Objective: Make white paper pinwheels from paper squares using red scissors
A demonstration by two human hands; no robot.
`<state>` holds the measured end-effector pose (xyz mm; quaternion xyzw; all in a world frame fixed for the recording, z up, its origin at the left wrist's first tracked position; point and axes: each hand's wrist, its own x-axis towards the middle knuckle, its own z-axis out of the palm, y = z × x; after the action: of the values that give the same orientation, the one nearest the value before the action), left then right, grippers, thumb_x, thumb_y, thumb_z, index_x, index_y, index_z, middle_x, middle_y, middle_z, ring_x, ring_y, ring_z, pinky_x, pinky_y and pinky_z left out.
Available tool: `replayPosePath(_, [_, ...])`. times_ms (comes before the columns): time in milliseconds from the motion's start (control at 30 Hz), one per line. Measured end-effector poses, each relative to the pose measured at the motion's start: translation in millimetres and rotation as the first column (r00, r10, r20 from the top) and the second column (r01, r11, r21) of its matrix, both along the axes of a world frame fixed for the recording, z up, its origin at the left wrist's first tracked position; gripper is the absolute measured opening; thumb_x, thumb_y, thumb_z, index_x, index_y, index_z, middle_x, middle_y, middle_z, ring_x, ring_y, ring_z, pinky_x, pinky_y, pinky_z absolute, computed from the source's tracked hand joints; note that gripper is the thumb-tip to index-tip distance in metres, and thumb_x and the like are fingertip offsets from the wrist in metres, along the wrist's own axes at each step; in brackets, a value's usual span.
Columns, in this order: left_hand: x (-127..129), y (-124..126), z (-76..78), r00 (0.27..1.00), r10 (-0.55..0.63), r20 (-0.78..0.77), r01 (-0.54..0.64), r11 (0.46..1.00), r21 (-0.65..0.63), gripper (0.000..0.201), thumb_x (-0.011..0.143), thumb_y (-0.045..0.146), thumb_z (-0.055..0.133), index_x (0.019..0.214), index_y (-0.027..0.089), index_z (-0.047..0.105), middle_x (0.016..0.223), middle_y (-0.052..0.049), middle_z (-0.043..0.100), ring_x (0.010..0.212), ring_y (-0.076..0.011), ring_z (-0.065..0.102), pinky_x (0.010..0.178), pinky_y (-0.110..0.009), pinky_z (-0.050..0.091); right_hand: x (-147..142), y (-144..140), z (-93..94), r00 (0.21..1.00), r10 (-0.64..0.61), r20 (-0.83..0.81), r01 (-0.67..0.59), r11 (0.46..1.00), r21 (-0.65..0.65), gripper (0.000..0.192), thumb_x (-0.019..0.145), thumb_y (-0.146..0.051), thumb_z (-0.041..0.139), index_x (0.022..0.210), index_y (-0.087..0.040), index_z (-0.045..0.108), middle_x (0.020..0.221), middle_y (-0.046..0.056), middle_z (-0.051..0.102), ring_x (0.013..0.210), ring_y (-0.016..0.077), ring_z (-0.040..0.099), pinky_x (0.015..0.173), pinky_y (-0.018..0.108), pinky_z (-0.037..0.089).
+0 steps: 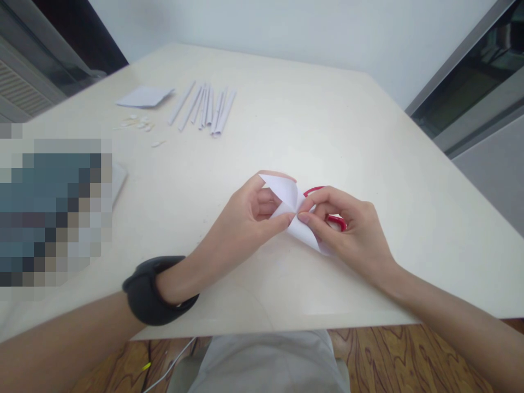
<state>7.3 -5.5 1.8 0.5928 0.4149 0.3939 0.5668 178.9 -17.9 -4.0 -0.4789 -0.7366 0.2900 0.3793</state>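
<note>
Folded white paper (291,210): pinched shut between left hand (245,218) and right hand (347,229) (red scissors (333,218) at 3 o'clock); uneven finger pressure risks a skewed crease.

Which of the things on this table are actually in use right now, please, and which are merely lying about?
In use: white folded paper, pinched by left hand and right hand.

Lying about: red scissors behind the right hand; rolled paper strips; flat paper sheet; small scraps.
</note>
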Motion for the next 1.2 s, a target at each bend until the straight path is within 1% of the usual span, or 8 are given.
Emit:
replayPosePath(267, [-0.2, -1.1, 0.1, 1.000, 0.000, -0.019, 0.000, 1.000, -0.006, 0.035, 0.077, 0.009, 0.058, 0.110, 0.019, 0.050, 0.088, 0.000, 0.066, 0.082, -0.0138, 0.064, 0.067, -0.020, 0.049, -1.0, -0.7, 0.8, 1.000, 0.012, -0.008, -0.012, 1.000, -0.022, 0.005, 0.082, -0.016, 0.060, 0.083, -0.020, 0.057, 0.051, -0.009, 0.048, 0.047, 0.0052, 0.042, 0.046, 0.020, 0.031])
replayPosePath(400, [-0.2, -2.5, 0.8, 1.000, -0.009, 0.001, 0.009, 1.000, -0.020, 0.037, 0.077, 0.008, 0.057, 0.111, 0.020, 0.049, 0.088, 0.000, 0.065, 0.080, -0.0129, 0.063, 0.066, -0.020, 0.048, -1.0, -1.3, 1.6, 1.000, 0.018, -0.020, -0.019, 0.999, -0.036, 0.007, 0.082, -0.016, 0.060, 0.084, -0.020, 0.054, 0.051, -0.009, 0.048, 0.046, 0.0050, 0.042, 0.044, 0.020, 0.029])
replayPosePath(533, [-0.5, -3.2, 1.5, 1.000, -0.010, 0.024, 0.011, 0.999, -0.044, 0.035, 0.078, 0.013, 0.060, 0.111, 0.019, 0.049, 0.083, 0.001, 0.065, 0.076, -0.0126, 0.063, 0.064, -0.020, 0.048, -0.3, -1.4, 1.6, 1.000, 0.022, -0.022, -0.023, 0.999, -0.040, 0.008, 0.081, -0.016, 0.060, 0.084, -0.020, 0.055, 0.051, -0.009, 0.047, 0.047, 0.0052, 0.042, 0.045, 0.020, 0.029])
replayPosePath(633, [-0.8, -2.5, 1.6, 1.000, -0.013, 0.027, 0.014, 0.999, -0.048, 0.037, 0.077, 0.015, 0.063, 0.111, 0.020, 0.049, 0.085, 0.001, 0.065, 0.078, -0.0131, 0.063, 0.064, -0.020, 0.049, 0.2, -0.8, 1.4, 1.000, 0.026, -0.016, -0.027, 0.999, -0.037, 0.007, 0.081, -0.015, 0.060, 0.085, -0.019, 0.056, 0.052, -0.009, 0.047, 0.048, 0.0050, 0.042, 0.045, 0.020, 0.030])
replayPosePath(800, [-1.0, -1.1, 2.0, 1.000, 0.001, 0.001, -0.001, 0.999, -0.034, 0.039, 0.076, 0.012, 0.062, 0.112, 0.020, 0.051, 0.088, 0.000, 0.066, 0.078, -0.0139, 0.064, 0.062, -0.020, 0.049, 0.7, 0.4, 0.0, 0.999, 0.029, -0.013, -0.030, 0.998, -0.055, 0.001, 0.084, -0.019, 0.057, 0.084, -0.018, 0.057, 0.054, -0.008, 0.046, 0.049, 0.0051, 0.041, 0.047, 0.020, 0.031])
replayPosePath(1000, [-1.7, -1.6, 2.2, 1.000, -0.014, 0.008, 0.014, 0.999, -0.037, 0.038, 0.076, 0.009, 0.059, 0.111, 0.019, 0.050, 0.084, 0.000, 0.065, 0.078, -0.0136, 0.064, 0.065, -0.021, 0.050, 2.2, 0.7, -2.5, 0.998, 0.045, -0.045, -0.050, 0.992, -0.115, 0.004, 0.086, -0.022, 0.053, 0.084, -0.020, 0.056, 0.055, -0.007, 0.047, 0.050, 0.0059, 0.041, 0.048, 0.021, 0.030])
replayPosePath(1200, [-1.4, -1.9, 2.8, 1.000, -0.019, -0.011, 0.019, 0.999, -0.038, 0.037, 0.076, 0.010, 0.058, 0.111, 0.020, 0.050, 0.087, -0.001, 0.066, 0.080, -0.0145, 0.064, 0.066, -0.023, 0.051, 1.0, 0.4, -2.6, 0.998, 0.046, -0.040, -0.051, 0.991, -0.127, 0.005, 0.086, -0.018, 0.051, 0.083, -0.020, 0.055, 0.055, -0.006, 0.046, 0.050, 0.0067, 0.042, 0.049, 0.021, 0.031])
